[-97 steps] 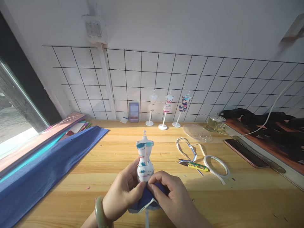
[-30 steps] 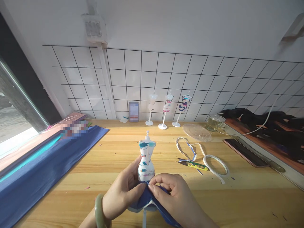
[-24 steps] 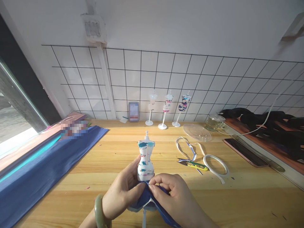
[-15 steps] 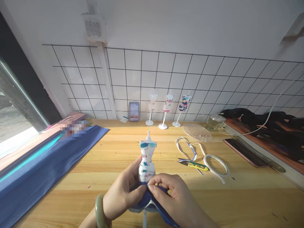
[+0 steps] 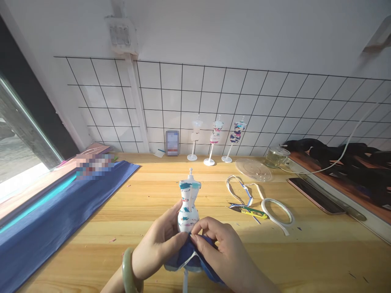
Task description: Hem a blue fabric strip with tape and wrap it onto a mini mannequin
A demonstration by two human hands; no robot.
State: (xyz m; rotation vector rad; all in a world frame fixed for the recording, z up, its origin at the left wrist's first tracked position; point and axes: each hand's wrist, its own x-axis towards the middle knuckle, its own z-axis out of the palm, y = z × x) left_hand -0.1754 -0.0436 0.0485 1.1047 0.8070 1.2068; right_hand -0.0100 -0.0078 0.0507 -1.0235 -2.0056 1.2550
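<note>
A small white mannequin [image 5: 188, 203] with teal and red smears stands upright at the front centre. Blue fabric [image 5: 186, 257] with a pale edge hangs round its lower part. My left hand [image 5: 161, 244], with a green bangle [image 5: 128, 268] on its wrist, wraps the mannequin's left side, its thumb on the top of the fabric. My right hand [image 5: 218, 244] pinches the fabric's upper edge between thumb and forefinger, just below the mannequin's hips. The mannequin's base is out of view.
Three small mannequins [image 5: 216, 136] stand by the wall. On the right lie a tape roll [image 5: 278, 211], yellow-green snips [image 5: 252, 212], white strips, a clear lid [image 5: 253, 169], a jar [image 5: 276, 157] and a phone [image 5: 316, 195]. Folded blue cloth [image 5: 70, 215] lies left.
The right hand's fingers have shifted slightly up at the fabric's edge. The hanging fabric on the right has drawn up a little, and the mannequin has moved very slightly.
</note>
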